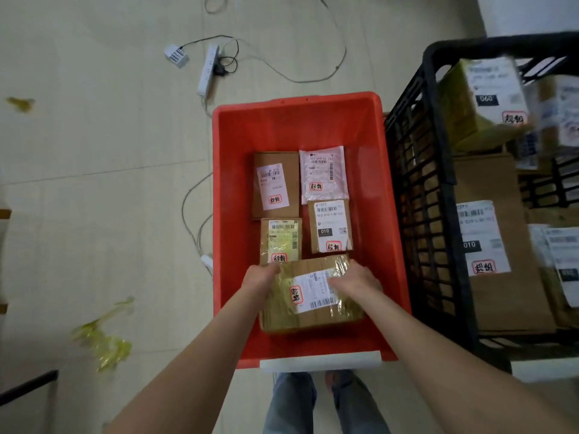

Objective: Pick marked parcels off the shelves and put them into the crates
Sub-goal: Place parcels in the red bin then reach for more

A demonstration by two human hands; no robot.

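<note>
The brown cardboard parcel wrapped in clear tape [313, 319] sits low in the near end of the red plastic crate [230, 198], with its white label and red-ringed mark facing up. The left hand [261, 277] grips its far left corner and the right hand [357, 281] clasps its right side. Four smaller marked parcels [275, 183] lie flat just beyond it. To the right stands a black slatted crate [419, 198] holding more boxes, and far left on the pale floor [94, 183] lies a white power strip [207, 70].
</note>
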